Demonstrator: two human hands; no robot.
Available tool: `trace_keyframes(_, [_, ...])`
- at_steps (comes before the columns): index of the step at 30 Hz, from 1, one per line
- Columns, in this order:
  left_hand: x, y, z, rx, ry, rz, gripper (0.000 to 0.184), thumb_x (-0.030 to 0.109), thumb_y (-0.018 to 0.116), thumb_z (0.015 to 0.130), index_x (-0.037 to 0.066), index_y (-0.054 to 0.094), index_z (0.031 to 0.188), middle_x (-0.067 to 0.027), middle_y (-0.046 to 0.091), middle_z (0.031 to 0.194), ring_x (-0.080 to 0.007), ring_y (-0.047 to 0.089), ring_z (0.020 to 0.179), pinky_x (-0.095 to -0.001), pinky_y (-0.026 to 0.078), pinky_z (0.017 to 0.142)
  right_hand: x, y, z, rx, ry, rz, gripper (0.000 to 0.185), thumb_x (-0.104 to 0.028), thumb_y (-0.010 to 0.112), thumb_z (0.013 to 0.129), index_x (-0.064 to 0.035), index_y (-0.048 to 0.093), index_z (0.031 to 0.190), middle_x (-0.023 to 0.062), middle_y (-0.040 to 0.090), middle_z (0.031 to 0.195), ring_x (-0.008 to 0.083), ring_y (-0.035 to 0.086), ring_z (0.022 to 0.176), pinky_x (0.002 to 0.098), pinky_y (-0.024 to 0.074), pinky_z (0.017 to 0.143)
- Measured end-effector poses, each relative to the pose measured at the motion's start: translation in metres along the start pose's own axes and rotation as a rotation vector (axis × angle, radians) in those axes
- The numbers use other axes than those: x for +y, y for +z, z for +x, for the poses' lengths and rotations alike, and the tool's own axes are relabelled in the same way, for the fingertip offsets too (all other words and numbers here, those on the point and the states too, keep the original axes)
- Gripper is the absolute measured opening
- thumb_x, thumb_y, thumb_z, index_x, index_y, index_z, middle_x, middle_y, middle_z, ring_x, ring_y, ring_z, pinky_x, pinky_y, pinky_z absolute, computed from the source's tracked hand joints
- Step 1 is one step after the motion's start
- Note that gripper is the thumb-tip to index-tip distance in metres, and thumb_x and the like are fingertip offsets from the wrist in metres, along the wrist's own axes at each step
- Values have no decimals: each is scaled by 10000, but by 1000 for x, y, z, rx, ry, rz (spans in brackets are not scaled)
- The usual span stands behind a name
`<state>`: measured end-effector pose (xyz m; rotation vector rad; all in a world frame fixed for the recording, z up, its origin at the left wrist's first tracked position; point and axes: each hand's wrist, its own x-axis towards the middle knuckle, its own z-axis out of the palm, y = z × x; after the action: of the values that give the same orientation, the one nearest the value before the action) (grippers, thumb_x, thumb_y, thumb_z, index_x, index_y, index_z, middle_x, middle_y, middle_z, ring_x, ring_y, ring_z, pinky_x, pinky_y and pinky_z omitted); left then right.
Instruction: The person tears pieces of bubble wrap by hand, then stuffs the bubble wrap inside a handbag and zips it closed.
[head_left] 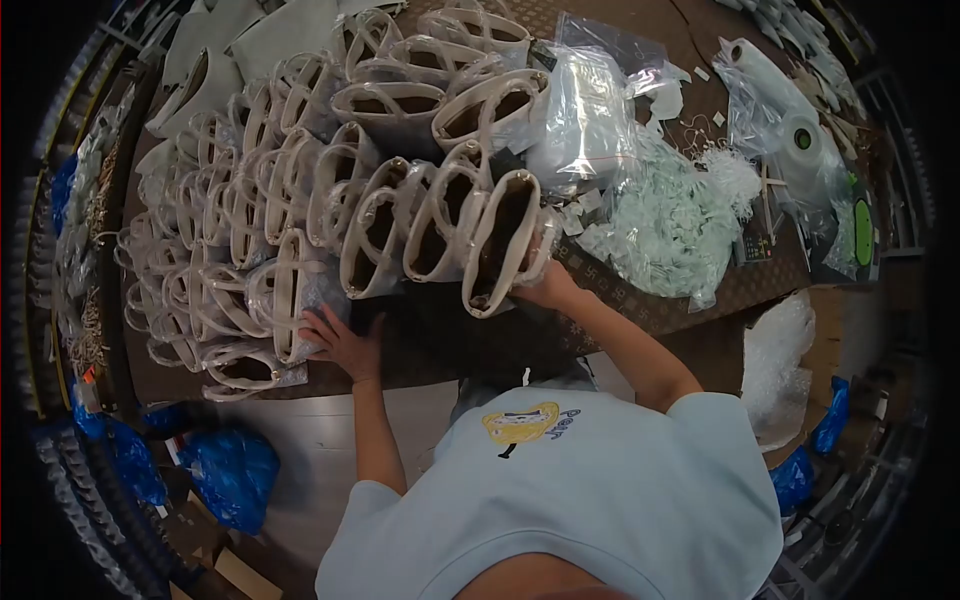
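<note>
Tote bag [503, 243], pale-rimmed with a dark opening, stands at the front of the crowded desk [640, 312], and I have it at its right side with my right hand [546, 285]. Those fingers are partly hidden behind the bag, so I cannot tell from my feed how tightly they close. My left hand [348, 348] is wide, fingers spread, at the near end of another wrapped bag [291, 300]; I cannot tell whether it presses on the plastic or only lies over it.

Around and beyond both hands, I see rows of similar bags [388, 103] packed close together, handles up, many in clear plastic. Just right of them lie a stack of clear packets [585, 115] and a heap of pale green plastic [665, 220], with white strings [730, 178] beside it. Farther right is a roll of clear film [770, 90]. Below the desk, at left, blue plastic bags [230, 480] sit on the floor.
</note>
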<state>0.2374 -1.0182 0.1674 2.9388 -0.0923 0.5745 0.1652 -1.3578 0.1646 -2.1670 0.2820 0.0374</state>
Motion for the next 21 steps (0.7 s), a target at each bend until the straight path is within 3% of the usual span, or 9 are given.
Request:
trace_keyframes(2, [-10, 8, 14, 64, 5, 52, 1029, 677, 608, 632, 120, 204, 1397, -168, 73, 1469, -453, -2, 1326, -739, 53, 900, -11, 0, 22, -159, -72, -98, 988, -356, 773, 591, -70, 197, 1341, 237, 248, 1371, 386, 518, 1035, 439, 456, 849])
trace_keyframes(3, [-15, 13, 19, 64, 15, 50, 1029, 677, 608, 632, 120, 204, 1397, -168, 73, 1469, -453, -2, 1326, -739, 53, 900, 6, 16, 37, -119, -88, -125, 1027, -373, 766, 586, -58, 164, 1356, 254, 135, 1402, 395, 507, 1045, 449, 456, 848])
trace_keyframes(9, [-23, 23, 49, 52, -50, 117, 1018, 617, 662, 626, 150, 195, 1401, -117, 57, 1480, -418, -7, 1338, -741, 92, 897, -14, 26, 96, -32, -140, -126, 1155, -388, 751, 554, -61, 33, 1397, 309, 179, 1377, 443, 482, 1063, 439, 448, 854])
trace_keyframes(15, [-14, 11, 65, -92, -100, 133, 957, 559, 659, 674, 143, 194, 1401, -127, 71, 1477, -390, 15, 1346, -734, 120, 898, -38, 19, 90, -57, -27, -64, 1090, -378, 731, 620, -74, 33, 1400, 304, 156, 1389, 432, 448, 1109, 426, 423, 890])
trace_keyframes(17, [-16, 9, 60, -58, -110, 90, 902, 531, 641, 717, 133, 203, 1398, -129, 79, 1474, -373, 25, 1350, -716, 144, 911, -40, 17, 65, 6, 19, -90, 1000, -391, 707, 669, -87, 95, 1399, 278, 182, 1394, 420, 456, 1107, 426, 422, 889])
trace_keyframes(19, [-4, -3, 46, -19, -63, 114, 829, 485, 610, 776, 87, 216, 1387, -163, 88, 1464, -386, 81, 1338, -630, 193, 971, -33, 6, 24, -8, -25, -57, 858, -373, 674, 727, -107, 192, 1385, 235, 206, 1403, 412, 468, 1098, 425, 411, 902])
trace_keyframes(20, [-4, -8, 38, 135, 145, 24, 781, 428, 605, 802, 62, 225, 1378, -183, 103, 1455, -388, 118, 1328, -571, 217, 992, -25, -3, -6, 112, -148, 31, 638, -320, 637, 779, -109, 367, 1317, 170, 353, 1350, 368, 500, 1075, 407, 429, 885])
trace_keyframes(21, [4, -11, 31, 288, 346, -85, 734, 371, 600, 828, 36, 234, 1368, -202, 119, 1445, -391, 154, 1318, -513, 241, 1013, -14, -22, -35, 163, -91, 27, 638, -320, 637, 779, -109, 367, 1317, 170, 353, 1350, 368, 500, 1075, 407, 429, 885])
